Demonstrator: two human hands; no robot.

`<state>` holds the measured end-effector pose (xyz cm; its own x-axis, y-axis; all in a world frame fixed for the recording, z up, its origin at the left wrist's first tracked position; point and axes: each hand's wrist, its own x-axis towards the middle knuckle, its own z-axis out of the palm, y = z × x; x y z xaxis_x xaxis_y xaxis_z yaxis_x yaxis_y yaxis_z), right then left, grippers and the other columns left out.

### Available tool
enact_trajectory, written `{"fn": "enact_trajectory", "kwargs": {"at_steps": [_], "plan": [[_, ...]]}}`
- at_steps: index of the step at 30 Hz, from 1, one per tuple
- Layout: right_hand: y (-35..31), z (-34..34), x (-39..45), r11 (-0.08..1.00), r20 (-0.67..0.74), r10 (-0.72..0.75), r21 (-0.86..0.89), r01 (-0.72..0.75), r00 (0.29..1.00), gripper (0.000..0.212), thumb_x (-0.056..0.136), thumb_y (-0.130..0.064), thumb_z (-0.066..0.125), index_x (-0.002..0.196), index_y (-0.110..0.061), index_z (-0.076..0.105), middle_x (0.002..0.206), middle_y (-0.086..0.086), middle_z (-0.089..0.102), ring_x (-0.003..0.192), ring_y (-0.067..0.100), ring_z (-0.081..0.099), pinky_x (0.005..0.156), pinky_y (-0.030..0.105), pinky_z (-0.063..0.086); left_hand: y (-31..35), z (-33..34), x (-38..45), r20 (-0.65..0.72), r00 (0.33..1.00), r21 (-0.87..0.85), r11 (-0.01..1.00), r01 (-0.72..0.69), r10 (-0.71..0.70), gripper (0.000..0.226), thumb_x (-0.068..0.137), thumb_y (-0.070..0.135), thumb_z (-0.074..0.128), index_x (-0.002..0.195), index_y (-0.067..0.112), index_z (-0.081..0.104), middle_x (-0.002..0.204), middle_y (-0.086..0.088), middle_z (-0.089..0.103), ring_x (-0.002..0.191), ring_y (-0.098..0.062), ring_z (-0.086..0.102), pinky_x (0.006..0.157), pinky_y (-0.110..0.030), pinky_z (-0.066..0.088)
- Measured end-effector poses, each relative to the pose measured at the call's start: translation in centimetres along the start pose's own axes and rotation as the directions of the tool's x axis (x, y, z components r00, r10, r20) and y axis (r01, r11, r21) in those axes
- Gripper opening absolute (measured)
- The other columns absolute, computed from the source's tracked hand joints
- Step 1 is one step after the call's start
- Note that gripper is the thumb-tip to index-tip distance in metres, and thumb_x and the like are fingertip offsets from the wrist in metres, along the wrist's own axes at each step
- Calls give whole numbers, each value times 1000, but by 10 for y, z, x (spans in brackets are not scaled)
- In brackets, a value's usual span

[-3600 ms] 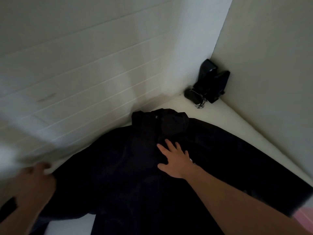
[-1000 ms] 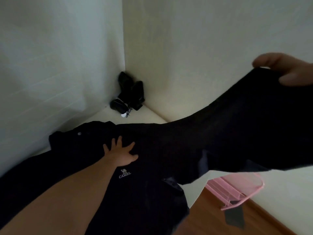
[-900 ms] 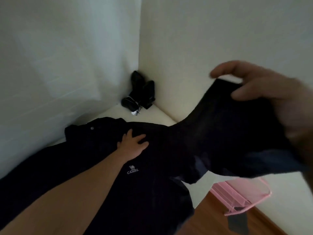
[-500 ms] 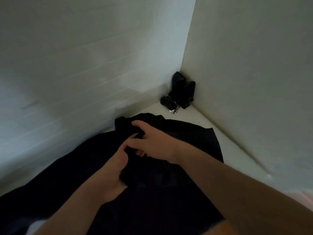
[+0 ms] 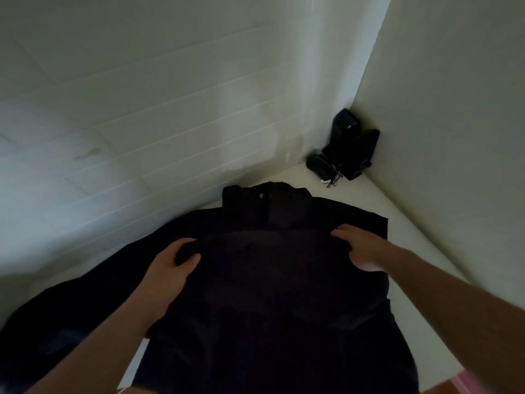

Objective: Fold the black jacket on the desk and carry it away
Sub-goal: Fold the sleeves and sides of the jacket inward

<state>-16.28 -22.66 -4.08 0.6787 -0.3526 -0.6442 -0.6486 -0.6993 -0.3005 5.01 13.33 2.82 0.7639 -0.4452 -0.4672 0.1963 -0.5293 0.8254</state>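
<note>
The black jacket (image 5: 270,285) lies spread on the white desk (image 5: 403,223), collar toward the wall corner. Its right sleeve is folded over the chest, and the left sleeve trails off to the lower left. My left hand (image 5: 167,268) pinches a fold of fabric at the left of the chest. My right hand (image 5: 360,248) grips the edge of the folded layer on the right side. Both hands sit level with each other across the upper chest.
A small black device with cords (image 5: 346,149) stands in the corner where the two white walls meet. The desk's right edge runs along the side wall. A strip of something pink (image 5: 468,385) shows at the bottom right.
My right hand swung the right sleeve across onto the jacket's chest. Both hands then moved apart from the collar area to the two sides of the chest and gripped the fabric.
</note>
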Motion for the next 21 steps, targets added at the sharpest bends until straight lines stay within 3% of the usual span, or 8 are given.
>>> {"fn": "enact_trajectory", "kwargs": {"at_steps": [2, 6, 8, 11, 14, 16, 19, 21], "plan": [[5, 6, 15, 999, 9, -8, 43, 7, 1000, 75, 95, 0, 50, 162, -28, 29, 169, -1, 24, 151, 25, 33, 124, 36, 29, -3, -1, 15, -34, 999, 79, 997, -23, 26, 21, 102, 29, 66, 114, 46, 68, 114, 11, 73, 104, -12, 70, 95, -34, 55], [16, 8, 33, 993, -206, 46, -98, -67, 977, 82, 95, -21, 59, 163, -35, 15, 167, 5, 19, 134, 32, 52, 104, 44, 52, -17, -6, 38, -97, 992, 232, 971, -56, 81, 19, 105, 40, 56, 123, 47, 58, 116, 14, 69, 106, -9, 66, 97, -36, 51], [22, 1, 37, 982, -188, 78, -153, -107, 979, 71, 95, -34, 62, 158, -33, 31, 155, 6, 37, 124, 30, 58, 96, 42, 55, -21, -4, 45, -118, 988, 300, 952, -57, 96, 18, 108, 40, 50, 125, 43, 51, 111, 13, 65, 101, -10, 63, 91, -34, 47], [34, -17, 43, 982, -110, 115, -134, -130, 987, 47, 96, -37, 66, 140, -23, 59, 135, 6, 60, 117, 25, 60, 90, 35, 50, -26, -1, 56, -178, 977, 401, 915, -38, 118, 24, 109, 40, 45, 132, 33, 46, 103, 4, 63, 91, -17, 63, 86, -38, 49], [47, -36, 48, 977, -257, 147, -115, -181, 955, 37, 94, -35, 69, 127, -19, 68, 121, 9, 66, 108, 28, 63, 83, 35, 48, -34, 8, 70, -231, 956, 511, 859, -41, 183, 34, 110, 38, 44, 138, 19, 46, 86, 1, 63, 73, -18, 63, 74, -39, 50], [49, -38, 53, 978, -367, 132, -104, -181, 921, 34, 96, -28, 67, 126, -14, 68, 117, 12, 62, 104, 30, 63, 83, 37, 51, -36, 18, 79, -242, 948, 569, 822, -32, 205, 38, 110, 38, 43, 141, 16, 44, 87, -7, 66, 68, -16, 56, 73, -39, 48], [35, -21, 47, 994, -457, 108, 35, -104, 883, 54, 92, -24, 70, 143, -14, 52, 138, 16, 43, 112, 36, 58, 92, 46, 55, -39, 27, 94, -321, 936, 608, 789, 88, 143, 43, 109, 42, 42, 147, 22, 36, 116, -23, 67, 91, -37, 65, 78, -48, 51], [22, 3, 29, 998, -541, 61, 14, -64, 839, 63, 89, -32, 72, 145, -17, 49, 149, 15, 36, 127, 38, 49, 102, 52, 52, -41, 31, 97, -390, 903, 667, 732, 140, 182, 54, 105, 38, 52, 152, 21, 32, 138, -27, 53, 117, -48, 58, 92, -60, 49]]}}
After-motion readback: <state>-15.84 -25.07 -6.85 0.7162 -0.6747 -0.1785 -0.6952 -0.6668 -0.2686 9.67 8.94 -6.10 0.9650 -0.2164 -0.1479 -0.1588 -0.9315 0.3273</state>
